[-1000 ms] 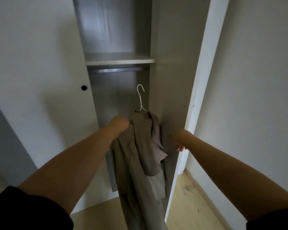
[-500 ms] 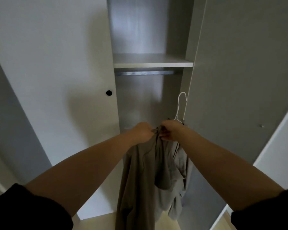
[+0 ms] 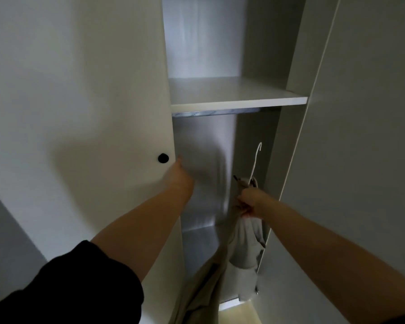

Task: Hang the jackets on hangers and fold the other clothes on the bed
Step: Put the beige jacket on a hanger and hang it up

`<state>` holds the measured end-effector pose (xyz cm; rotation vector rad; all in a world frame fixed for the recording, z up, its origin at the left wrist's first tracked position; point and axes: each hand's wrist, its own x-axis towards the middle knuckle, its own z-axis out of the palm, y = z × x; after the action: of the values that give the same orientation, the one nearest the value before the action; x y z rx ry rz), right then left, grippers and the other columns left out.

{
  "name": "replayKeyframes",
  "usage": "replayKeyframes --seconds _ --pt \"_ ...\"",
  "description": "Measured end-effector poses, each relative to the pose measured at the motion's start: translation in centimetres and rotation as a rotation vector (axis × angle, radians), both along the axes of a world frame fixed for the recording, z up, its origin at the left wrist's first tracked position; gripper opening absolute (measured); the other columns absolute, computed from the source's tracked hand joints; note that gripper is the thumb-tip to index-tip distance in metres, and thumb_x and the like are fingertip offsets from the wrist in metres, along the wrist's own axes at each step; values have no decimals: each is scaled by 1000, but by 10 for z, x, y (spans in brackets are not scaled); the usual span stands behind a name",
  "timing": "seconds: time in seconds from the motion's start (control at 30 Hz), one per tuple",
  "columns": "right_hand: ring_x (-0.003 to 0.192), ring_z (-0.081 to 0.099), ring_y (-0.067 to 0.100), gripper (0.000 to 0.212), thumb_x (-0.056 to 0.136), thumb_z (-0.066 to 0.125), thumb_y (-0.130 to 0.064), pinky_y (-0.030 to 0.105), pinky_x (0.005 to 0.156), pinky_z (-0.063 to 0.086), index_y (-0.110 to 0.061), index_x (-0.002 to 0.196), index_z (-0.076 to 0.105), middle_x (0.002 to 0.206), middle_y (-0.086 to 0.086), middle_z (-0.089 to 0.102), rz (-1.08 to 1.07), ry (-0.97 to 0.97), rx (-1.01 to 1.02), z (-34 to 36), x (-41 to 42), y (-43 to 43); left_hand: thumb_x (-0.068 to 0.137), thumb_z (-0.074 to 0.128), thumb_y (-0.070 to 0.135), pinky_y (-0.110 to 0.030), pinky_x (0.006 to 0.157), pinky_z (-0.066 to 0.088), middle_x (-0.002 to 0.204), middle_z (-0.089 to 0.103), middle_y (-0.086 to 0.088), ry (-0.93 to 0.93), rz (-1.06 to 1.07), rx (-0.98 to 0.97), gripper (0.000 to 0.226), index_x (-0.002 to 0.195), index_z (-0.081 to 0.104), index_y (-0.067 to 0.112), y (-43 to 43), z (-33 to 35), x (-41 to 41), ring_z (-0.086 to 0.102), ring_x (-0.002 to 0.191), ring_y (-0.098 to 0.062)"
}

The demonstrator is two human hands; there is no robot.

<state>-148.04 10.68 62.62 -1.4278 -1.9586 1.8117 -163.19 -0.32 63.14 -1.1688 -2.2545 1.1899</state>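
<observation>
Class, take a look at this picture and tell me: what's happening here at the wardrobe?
A person stands at an open wardrobe. Their right hand grips a beige jacket near its collar, and the hook of the white hanger sticks up above it. The hook is not yet on the rail under the shelf. The left hand is at the edge of the left door, beside the black knob; its fingers are too blurred to read.

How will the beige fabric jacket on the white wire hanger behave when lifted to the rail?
Probably floppy: the beige fabric jacket drapes in loose folds below the right hand. Likely light, since that hand alone holds it up. It may slide on the thin white wire hanger, where it looks bunched.
</observation>
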Motion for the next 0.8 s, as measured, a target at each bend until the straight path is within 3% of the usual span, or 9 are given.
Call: replayKeyframes --seconds 0.07,0.17,0.27,0.33,0.4,0.53,0.6,0.7,0.8 --pt "57 46 22 20 97 34 1 28 42 45 -2 80 44 69 13 46 -25 -10 -12 0 -1 -4 98 45 22 -55 114 1 141 48 -5 47 -10 -103 36 133 51 21 -5 -1 -4 35 135 -31" --pt "59 47 22 17 94 38 3 30 55 43 0 82 48 71 13 48 -17 -32 15 2 0 -12 96 45 10 -51 111 23 135 52 -13 83 -69 -119 34 130 53 11 -13 4 4 43 127 -34" --pt "60 44 21 15 96 37 1 28 55 40 2 100 52 71 11 45 3 -33 26 5 9 -27 90 51 2 -43 102 36 115 62 -5 47 -158 -130 27 112 63 13 -31 -2 26 54 110 -27" --pt "58 46 20 17 96 39 1 27 51 41 0 83 51 69 11 47 31 -29 55 7 19 -40 89 51 -2 -39 99 37 100 62 -1 18 -194 -121 22 96 61 15 -49 -7 47 56 105 -23" --pt "55 46 19 14 96 41 -1 26 46 39 0 84 49 67 10 47 61 -23 113 9 31 -56 89 49 -5 -38 97 38 78 53 -3 -24 -248 -125 22 85 54 16 -71 -7 69 58 101 -23" --pt "55 45 16 26 98 42 -9 20 37 38 6 116 53 73 10 52 185 17 195 8 55 -99 87 45 -12 -36 90 40 93 63 -4 -79 -334 -101 29 90 64 10 -135 -9 110 59 92 -25" --pt "66 51 21 31 99 42 -12 19 46 43 9 120 51 101 20 62 273 20 254 7 68 -126 85 45 -13 -33 85 39 92 63 -3 -90 -335 -76 30 89 64 10 -172 -11 133 58 88 -23" --pt "112 54 34 35 100 41 -13 30 88 44 9 126 47 129 23 53 341 19 303 1 83 -170 87 47 -9 -30 80 38 93 62 -4 -112 -291 -43 25 91 63 10 -229 -12 163 57 89 -22" --pt "122 49 36 36 100 40 -13 31 91 41 9 129 46 132 25 51 409 24 305 -1 100 -216 88 44 -12 -32 81 41 101 61 -9 -155 -231 -42 25 98 61 4 -283 -12 183 56 94 -26"
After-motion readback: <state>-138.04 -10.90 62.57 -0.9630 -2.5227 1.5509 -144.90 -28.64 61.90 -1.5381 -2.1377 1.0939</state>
